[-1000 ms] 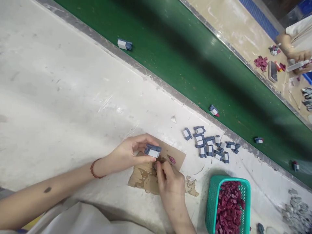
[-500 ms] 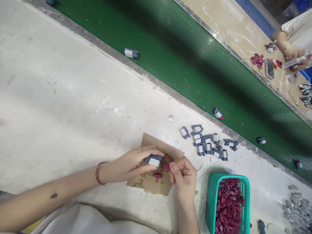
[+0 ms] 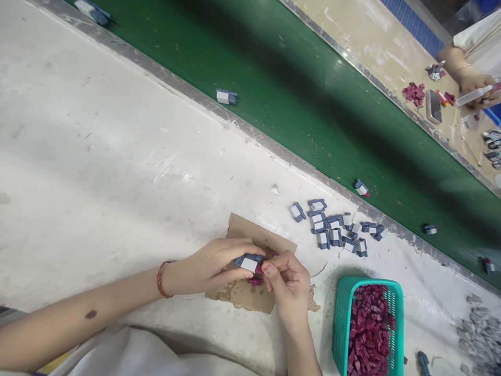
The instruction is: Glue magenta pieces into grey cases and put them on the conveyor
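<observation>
Between the thumb and fingers of my left hand [image 3: 211, 263] is a small blue-and-white plastic part [image 3: 249, 263]. My right hand [image 3: 288, 282] pinches a small maroon piece [image 3: 259, 268] at the right end of that part; the fingertips partly cover it. Both hands are over a stained piece of cardboard [image 3: 250, 298] on the white table. Another maroon piece [image 3: 255, 281] lies on the cardboard just below the held part, and more maroon shows behind my right fingers.
Several blue-and-white parts [image 3: 335, 237] lie in a cluster beyond my right hand. A green basket [image 3: 340, 324] holds many maroon pieces. Grey pieces [image 3: 483, 331] are heaped at far right. Parts ride a green conveyor belt [image 3: 274, 104]; across it a co-worker's hand [image 3: 475, 83] holds a white tool.
My right hand has moved left, bringing the maroon piece against the end of the blue-and-white part. Parts on the belt have shifted rightward, and one has come further into view at upper left.
</observation>
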`<move>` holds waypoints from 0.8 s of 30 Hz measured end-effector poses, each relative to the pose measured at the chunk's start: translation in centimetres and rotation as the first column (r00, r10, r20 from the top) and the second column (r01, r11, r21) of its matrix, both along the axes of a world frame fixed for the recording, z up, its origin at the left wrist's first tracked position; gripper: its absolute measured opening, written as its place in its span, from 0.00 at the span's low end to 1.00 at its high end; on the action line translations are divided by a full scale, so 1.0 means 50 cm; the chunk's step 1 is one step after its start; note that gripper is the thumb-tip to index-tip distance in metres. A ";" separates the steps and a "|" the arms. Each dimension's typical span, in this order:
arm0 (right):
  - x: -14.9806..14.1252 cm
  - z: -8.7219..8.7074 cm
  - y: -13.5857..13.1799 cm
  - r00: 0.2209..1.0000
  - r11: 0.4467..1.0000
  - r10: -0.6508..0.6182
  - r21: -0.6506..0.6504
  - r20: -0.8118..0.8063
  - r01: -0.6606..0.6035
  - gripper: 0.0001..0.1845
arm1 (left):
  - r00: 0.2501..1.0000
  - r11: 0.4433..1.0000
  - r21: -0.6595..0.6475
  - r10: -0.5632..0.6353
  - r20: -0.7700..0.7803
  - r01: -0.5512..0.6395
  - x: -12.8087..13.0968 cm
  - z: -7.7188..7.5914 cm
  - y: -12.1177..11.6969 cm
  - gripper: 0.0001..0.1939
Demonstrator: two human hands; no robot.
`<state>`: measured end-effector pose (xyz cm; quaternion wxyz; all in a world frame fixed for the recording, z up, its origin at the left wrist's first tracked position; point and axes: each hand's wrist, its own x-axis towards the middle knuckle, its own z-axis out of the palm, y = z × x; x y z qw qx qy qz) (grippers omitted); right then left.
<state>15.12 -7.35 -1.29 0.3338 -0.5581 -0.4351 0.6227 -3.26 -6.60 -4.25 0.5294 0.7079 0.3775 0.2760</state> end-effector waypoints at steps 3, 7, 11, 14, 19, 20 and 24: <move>0.000 -0.007 -0.006 0.999 1.000 0.027 -0.003 0.025 -0.027 0.17 | 1.000 1.000 0.022 -0.013 -0.010 0.013 0.001 0.003 0.001 0.18; -0.007 -0.016 -0.012 0.999 1.000 0.012 0.006 0.047 -0.012 0.18 | 1.000 1.000 0.031 0.006 -0.021 -0.005 0.000 0.007 0.004 0.19; -0.010 -0.013 -0.009 0.999 0.998 -0.027 0.055 -0.034 0.029 0.17 | 1.000 1.000 0.021 -0.009 -0.022 0.010 -0.002 0.006 0.002 0.20; -0.006 -0.010 -0.005 0.999 0.994 -0.030 0.103 -0.024 0.033 0.16 | 1.000 1.000 0.015 0.005 -0.020 -0.004 -0.003 0.006 0.001 0.21; -0.011 -0.015 -0.012 0.997 0.988 -0.042 0.148 0.070 0.031 0.13 | 1.000 0.999 -0.032 0.000 -0.029 -0.001 -0.005 0.010 0.006 0.18; -0.014 -0.016 -0.015 0.995 0.988 -0.042 0.152 0.088 0.029 0.12 | 1.000 0.999 -0.041 0.001 -0.030 -0.002 -0.005 0.010 0.005 0.18; -0.018 -0.004 -0.022 0.993 0.988 -0.001 0.153 0.119 -0.018 0.10 | 0.999 0.998 -0.060 0.026 -0.036 -0.028 -0.005 -0.002 -0.010 0.15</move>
